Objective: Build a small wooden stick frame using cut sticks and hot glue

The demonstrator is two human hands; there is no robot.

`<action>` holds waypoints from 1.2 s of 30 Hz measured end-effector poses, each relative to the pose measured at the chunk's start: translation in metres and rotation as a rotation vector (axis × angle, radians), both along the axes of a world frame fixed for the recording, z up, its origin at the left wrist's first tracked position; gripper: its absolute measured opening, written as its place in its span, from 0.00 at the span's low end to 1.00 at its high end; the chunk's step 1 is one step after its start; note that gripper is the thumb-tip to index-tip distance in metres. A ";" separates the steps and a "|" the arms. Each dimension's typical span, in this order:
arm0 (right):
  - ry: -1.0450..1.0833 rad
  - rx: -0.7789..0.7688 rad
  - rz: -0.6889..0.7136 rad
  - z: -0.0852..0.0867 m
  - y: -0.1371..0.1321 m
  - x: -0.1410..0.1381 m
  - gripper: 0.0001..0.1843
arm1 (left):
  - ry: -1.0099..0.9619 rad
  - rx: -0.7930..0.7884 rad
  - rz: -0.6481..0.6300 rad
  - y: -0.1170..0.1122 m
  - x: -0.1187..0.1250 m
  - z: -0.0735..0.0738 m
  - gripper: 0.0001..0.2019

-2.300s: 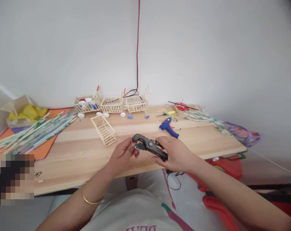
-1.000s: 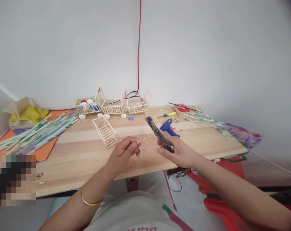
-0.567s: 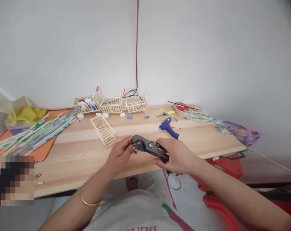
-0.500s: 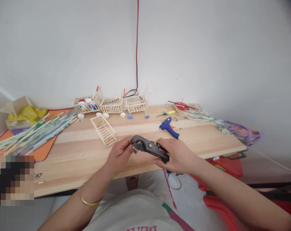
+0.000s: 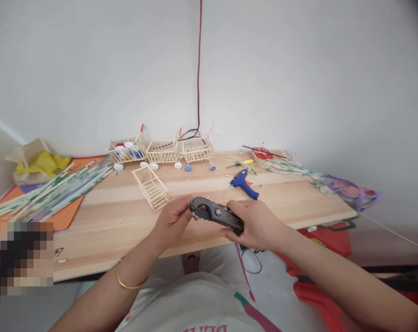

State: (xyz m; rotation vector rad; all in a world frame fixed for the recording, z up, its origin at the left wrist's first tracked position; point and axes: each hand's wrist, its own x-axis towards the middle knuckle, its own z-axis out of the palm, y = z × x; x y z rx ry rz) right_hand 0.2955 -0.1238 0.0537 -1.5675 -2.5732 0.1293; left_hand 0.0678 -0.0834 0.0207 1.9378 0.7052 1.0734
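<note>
head view: black cutter (image 5: 216, 213) held above the front of the wooden table (image 5: 101, 226), its handles within the right hand (image 5: 259, 223) and its curved head at the fingertips of the left hand (image 5: 172, 221); the right hand is wrapped around the handles; the left hand's fingers are bent in, any grasp there hidden by the cutter, so cannot be told; one second earlier the cutter stood apart from the left hand, which showed a small stick piece at its fingertips.
</note>
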 end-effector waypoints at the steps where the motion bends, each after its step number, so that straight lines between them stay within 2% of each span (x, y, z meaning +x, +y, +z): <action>1: -0.003 -0.003 -0.002 0.000 0.000 0.000 0.18 | 0.000 0.011 0.000 0.000 0.000 0.000 0.11; 5: -0.012 -0.063 -0.004 0.003 -0.001 -0.002 0.18 | -0.019 0.034 0.010 -0.002 0.001 0.001 0.09; 11: 0.036 -0.089 0.083 0.009 -0.002 0.000 0.21 | -0.017 0.047 0.001 -0.004 0.003 0.000 0.11; 18: -0.004 -0.085 0.059 0.005 0.000 0.000 0.22 | -0.015 0.096 0.010 -0.003 0.002 0.000 0.11; 24: -0.035 -0.063 0.055 0.005 0.001 -0.001 0.21 | -0.034 0.150 -0.030 -0.003 0.000 0.003 0.11; 32: -0.120 -0.059 0.006 0.002 0.003 -0.004 0.23 | -0.023 0.171 0.005 -0.002 -0.002 0.004 0.08; 36: -0.091 -0.115 0.064 0.002 0.002 -0.006 0.22 | -0.043 0.168 -0.034 -0.002 -0.001 0.006 0.09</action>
